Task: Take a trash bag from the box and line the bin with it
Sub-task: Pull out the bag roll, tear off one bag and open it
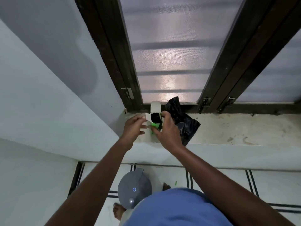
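Two bare feet stand on the tiled floor (219, 178) at the bottom of the head view, partly hidden by the person's blue shirt (177, 207). Just beside the left foot (118, 211) sits the grey bin (134, 187), its round lid shut, with a small blue mark in the lid's middle. A small green scrap (175, 183) lies on the floor near the other foot.

Both forearms reach up and away to the pale window ledge (236, 128), meeting close to its left corner. There the small box (154, 119) stands on the ledge, white card with a green printed face and its top flaps open, dark contents showing inside the mouth. The left hand (133, 128) pinches a white side flap of the box between thumb and fingertips. The right hand (167, 129) wraps the box's right side, its fingers hooked over the open top edge.

Behind the right hand and touching it, a loose black trash bag (182, 121) lies crumpled on the ledge, one end leaning up against the dark wooden window frame (228, 110). A tall white flap of the box rises in front of that frame. Beyond it, frosted glass panes (171, 54) fill the view, crossed by faint horizontal bars.
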Available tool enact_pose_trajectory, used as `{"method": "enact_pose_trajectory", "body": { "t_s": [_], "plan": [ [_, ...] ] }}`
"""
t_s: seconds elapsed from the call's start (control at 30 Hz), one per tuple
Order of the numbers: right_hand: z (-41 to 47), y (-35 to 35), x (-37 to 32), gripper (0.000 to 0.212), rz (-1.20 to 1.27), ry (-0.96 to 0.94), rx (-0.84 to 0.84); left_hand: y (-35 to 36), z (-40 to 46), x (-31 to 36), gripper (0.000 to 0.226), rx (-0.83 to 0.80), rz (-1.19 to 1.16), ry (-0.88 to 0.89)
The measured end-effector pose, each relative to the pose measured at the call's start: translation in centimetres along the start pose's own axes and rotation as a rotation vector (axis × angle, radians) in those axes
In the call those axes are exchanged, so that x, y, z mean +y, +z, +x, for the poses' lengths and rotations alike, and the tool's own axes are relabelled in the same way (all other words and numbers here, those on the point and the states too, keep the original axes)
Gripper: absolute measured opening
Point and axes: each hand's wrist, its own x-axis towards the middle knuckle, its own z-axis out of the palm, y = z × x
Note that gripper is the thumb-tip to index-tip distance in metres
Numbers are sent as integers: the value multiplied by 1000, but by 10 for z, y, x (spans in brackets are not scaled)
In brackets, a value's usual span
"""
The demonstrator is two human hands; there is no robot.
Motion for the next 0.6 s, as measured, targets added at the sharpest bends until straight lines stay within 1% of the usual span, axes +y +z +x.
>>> {"method": "enact_pose_trajectory", "body": {
  "t_s": [0.13,0.2,0.23,0.33,0.43,0.47,0.5,0.53,0.6],
  "plan": [
    [-5,-4,-3,68,-15,-67,-57,-4,7,-1,18,-32,115,105],
    [-9,-6,-6,65,-10,-83,-89,-5,11,-3,16,-22,193,142],
    [-10,-8,-8,60,14,-73,-96,-4,12,-3,14,-14,228,155],
    [-10,-11,-10,33,154,-20,-55,-1,15,-4,10,2,280,167],
    [-1,-12,-6,19,175,-5,-19,1,17,-5,9,-7,273,182],
    [1,-13,-5,19,178,-2,-30,1,18,-7,10,-8,266,188],
    [4,-14,-4,23,184,10,-50,0,19,-9,11,-6,256,190],
    [7,-15,-4,31,195,34,-75,0,20,-11,13,-9,242,190],
    [14,-19,-4,54,225,97,-131,-2,21,-13,18,-22,216,186]
  ]
}}
